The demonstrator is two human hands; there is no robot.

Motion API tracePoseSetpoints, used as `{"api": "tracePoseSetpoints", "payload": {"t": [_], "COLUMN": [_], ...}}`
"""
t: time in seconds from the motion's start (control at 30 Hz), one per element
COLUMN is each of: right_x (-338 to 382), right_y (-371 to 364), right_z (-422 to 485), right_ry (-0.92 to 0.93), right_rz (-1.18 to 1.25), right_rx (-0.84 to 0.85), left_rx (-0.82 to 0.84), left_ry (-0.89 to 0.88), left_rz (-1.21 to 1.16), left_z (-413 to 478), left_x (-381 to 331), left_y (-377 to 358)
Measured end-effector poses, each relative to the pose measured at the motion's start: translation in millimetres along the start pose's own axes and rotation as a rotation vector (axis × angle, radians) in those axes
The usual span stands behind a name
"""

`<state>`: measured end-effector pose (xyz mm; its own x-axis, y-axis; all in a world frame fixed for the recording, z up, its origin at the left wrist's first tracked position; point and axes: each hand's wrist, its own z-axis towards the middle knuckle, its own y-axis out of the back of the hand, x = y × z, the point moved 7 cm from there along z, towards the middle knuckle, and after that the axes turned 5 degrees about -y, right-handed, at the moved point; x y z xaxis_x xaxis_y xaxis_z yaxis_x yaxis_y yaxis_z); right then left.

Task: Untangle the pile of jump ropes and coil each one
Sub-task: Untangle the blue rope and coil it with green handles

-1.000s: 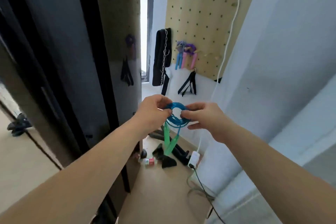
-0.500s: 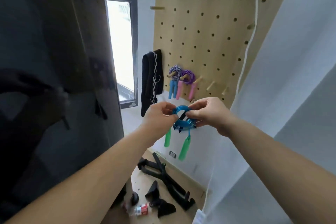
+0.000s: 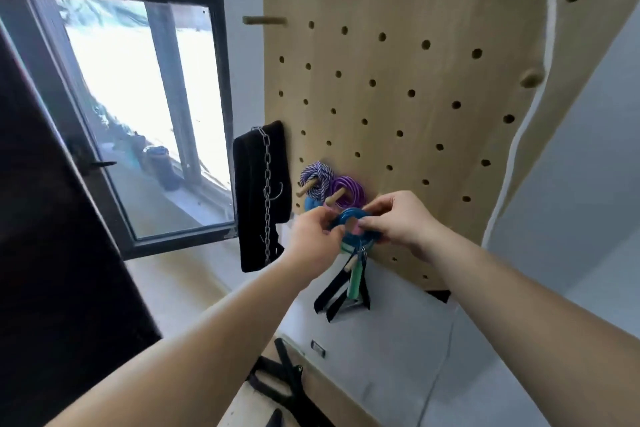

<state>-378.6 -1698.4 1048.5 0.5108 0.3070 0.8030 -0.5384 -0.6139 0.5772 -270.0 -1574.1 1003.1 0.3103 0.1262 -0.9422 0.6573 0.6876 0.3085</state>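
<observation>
Centre frame: left hand (image 3: 313,232) and right hand (image 3: 398,222) each pinch the rim of the blue coil (image 3: 342,217), holding its opening wide, likely to slip it over a peg; green handles (image 3: 355,282) dangle below; behind, striped coil (image 3: 317,173) and purple coil (image 3: 350,189) hang on pegboard (image 3: 415,80) pegs; window (image 3: 138,97) upper left.

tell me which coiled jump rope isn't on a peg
The blue coiled rope with green handles, held between the left hand and right hand; the striped purple-white rope and the solid purple rope hang on wooden pegs.
</observation>
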Motion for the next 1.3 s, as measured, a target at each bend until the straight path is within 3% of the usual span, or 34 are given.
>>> {"api": "tracePoseSetpoints", "payload": {"t": [0.27, 0.43, 0.63, 0.73, 0.87, 1.0, 1.17, 1.3], "right_x": [-23.2, -39.7, -17.6, -21.8, -38.8, -39.5, -13.1, 11.8], "right_y": [5.3, 11.0, 27.0, 33.6, 34.8, 35.0, 18.6, -42.2], "right_z": [76.7, 100.0, 94.5, 101.2, 111.7, 106.5, 81.0, 36.9], "right_ry": [-0.004, -0.059, 0.127, 0.079, -0.041, -0.034, 0.106, 0.332], "right_rz": [-0.282, -0.397, -0.867, -0.82, -0.585, -0.552, -0.635, -0.606], "right_rx": [-0.038, -0.094, -0.385, -0.408, -0.341, -0.328, -0.31, -0.212], "left_rx": [0.052, 0.09, 0.023, 0.01, 0.159, 0.23, 0.136, 0.049], "left_ry": [0.063, 0.004, 0.08, 0.147, 0.263, 0.316, 0.267, 0.195], "left_rz": [0.112, 0.189, 0.131, -0.072, -0.147, -0.233, -0.149, -0.03], "left_z": [79.3, 101.5, 123.5, 128.6, 127.9, 109.3, 65.5, 6.9], "left_x": [40.6, 44.9, 44.2, 41.8, 47.4, 40.4, 36.8, 55.0], "left_y": [-33.1, -48.8, -57.1, -64.7, -73.8, -69.0, -38.9, -0.9]}}
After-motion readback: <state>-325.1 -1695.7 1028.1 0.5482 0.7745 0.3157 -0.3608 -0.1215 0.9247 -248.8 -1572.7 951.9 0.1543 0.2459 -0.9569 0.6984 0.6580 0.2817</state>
